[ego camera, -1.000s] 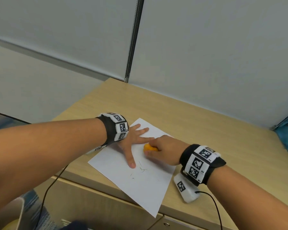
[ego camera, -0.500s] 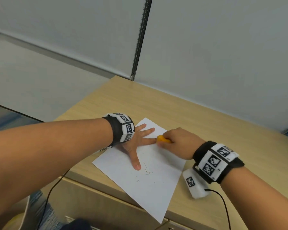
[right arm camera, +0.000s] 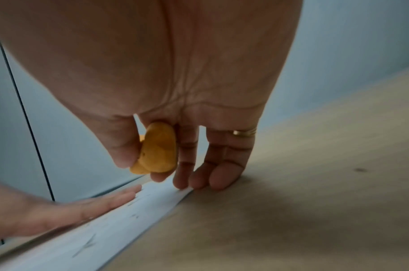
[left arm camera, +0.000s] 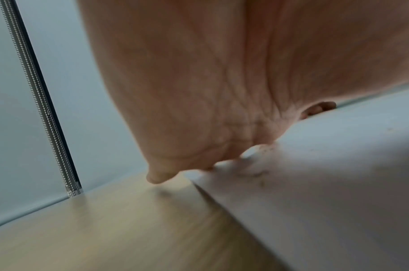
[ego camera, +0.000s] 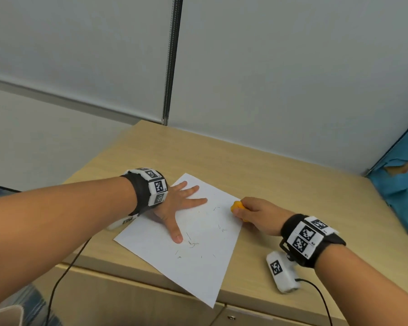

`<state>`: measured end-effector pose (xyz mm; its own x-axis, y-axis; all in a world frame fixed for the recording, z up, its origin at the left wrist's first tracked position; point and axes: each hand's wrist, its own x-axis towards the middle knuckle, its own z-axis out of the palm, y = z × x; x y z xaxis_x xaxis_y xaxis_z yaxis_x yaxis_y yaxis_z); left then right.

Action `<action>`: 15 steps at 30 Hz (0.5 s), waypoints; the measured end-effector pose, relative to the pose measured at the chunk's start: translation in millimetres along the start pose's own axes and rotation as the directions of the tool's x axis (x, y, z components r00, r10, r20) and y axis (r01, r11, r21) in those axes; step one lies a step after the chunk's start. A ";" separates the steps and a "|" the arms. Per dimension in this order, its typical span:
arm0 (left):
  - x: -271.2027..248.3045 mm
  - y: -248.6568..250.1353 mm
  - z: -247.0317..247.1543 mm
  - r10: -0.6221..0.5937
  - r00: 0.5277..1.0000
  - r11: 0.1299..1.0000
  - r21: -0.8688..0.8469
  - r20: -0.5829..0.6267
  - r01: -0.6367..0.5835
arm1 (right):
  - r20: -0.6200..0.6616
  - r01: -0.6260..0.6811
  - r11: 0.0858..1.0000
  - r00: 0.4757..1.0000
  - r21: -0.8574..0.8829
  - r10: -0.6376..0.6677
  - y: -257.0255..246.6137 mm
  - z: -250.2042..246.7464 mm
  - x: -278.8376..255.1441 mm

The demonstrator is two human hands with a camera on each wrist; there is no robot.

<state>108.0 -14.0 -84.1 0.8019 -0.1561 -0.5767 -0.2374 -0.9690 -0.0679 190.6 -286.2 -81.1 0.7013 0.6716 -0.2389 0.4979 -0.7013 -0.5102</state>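
Observation:
A white sheet of paper (ego camera: 198, 250) lies on the wooden desk (ego camera: 280, 175), strewn with small dark shreds (ego camera: 192, 244). My left hand (ego camera: 178, 205) lies flat on the sheet with fingers spread, pressing it down; the left wrist view shows its palm (left arm camera: 198, 91) on the paper (left arm camera: 326, 174). My right hand (ego camera: 252, 214) pinches an orange eraser (ego camera: 236, 206) at the sheet's right edge. The right wrist view shows the eraser (right arm camera: 159, 150) between thumb and fingers, just above the paper (right arm camera: 101, 232).
A grey partition wall (ego camera: 269, 78) stands behind the desk. A blue torn panel (ego camera: 400, 189) is at the right. The sheet's near corner overhangs the desk's front edge (ego camera: 127, 271), with cabinet fronts below. Cables hang from both wrist cameras.
My right hand has carried the eraser rightward, from beside the left fingers to the sheet's right edge. The left hand stays flat on the paper. More shreds lie on the sheet.

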 end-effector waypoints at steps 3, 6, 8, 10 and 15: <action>-7.3 6.6 -4.8 -0.014 1.000 0.999 0.029 0.025 0.014 | 0.003 -0.005 0.991 1.000 -0.132 0.005 -5.2 3.5 0.1; -21.0 15.2 -3.2 0.005 0.999 1.000 -0.012 0.043 -0.004 | 0.026 0.006 0.978 1.000 -0.208 0.000 -7.8 7.1 0.9; -28.3 19.0 2.5 0.032 0.999 0.999 -0.029 0.025 -0.032 | 0.037 0.007 0.975 0.999 -0.221 0.001 -10.0 8.5 -0.3; -34.3 20.8 7.9 0.055 0.998 0.997 -0.057 0.007 -0.055 | 0.038 0.007 0.977 0.999 -0.212 0.001 -11.1 9.1 -0.4; -40.6 14.9 8.1 0.091 0.995 0.989 -0.116 -0.045 -0.096 | 0.023 -0.006 0.968 1.000 -0.251 0.012 -23.0 7.6 -3.7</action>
<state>67.5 -20.5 -68.3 0.8007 -0.2525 -0.5433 -0.2484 -0.9651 0.0825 172.7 -270.7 -74.7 0.6951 0.6686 -0.2644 0.6058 -0.7427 -0.2854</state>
